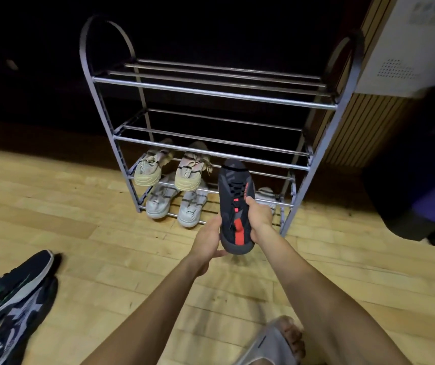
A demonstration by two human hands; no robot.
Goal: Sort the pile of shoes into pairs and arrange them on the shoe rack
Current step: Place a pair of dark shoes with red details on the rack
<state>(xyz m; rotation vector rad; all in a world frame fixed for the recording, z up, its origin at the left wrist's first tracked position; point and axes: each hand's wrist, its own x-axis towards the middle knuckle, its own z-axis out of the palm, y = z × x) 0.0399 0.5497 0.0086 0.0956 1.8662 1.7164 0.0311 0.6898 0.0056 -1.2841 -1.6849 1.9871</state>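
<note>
I observed both hands gripping a black shoe with a red stripe (234, 206), held in the air in front of the shoe rack (211, 94), toe pointing toward the rack and heel toward me. My left hand (208, 239) cupped the heel from the left and below, fingers curled under the sole. My right hand (259, 217) clasped the right side, thumb pressed across the top near the laces.

The rack stood on the wooden floor (92, 206) against a dark wall. Its two upper tiers carried nothing. On the third tier sat a pair of cream sneakers (169, 167), side by side at the left end, heels outward. On the bottom tier, directly beneath them, sat a pair of white sneakers (175, 204). A further pale shoe (265, 196) showed at the right end of the bottom tier, mostly hidden behind my right hand.

At lower left, two dark sneakers (10, 299) lay on the floor, touching, well apart from the rack. A sandalled foot (279, 338) appeared at the bottom edge.
</note>
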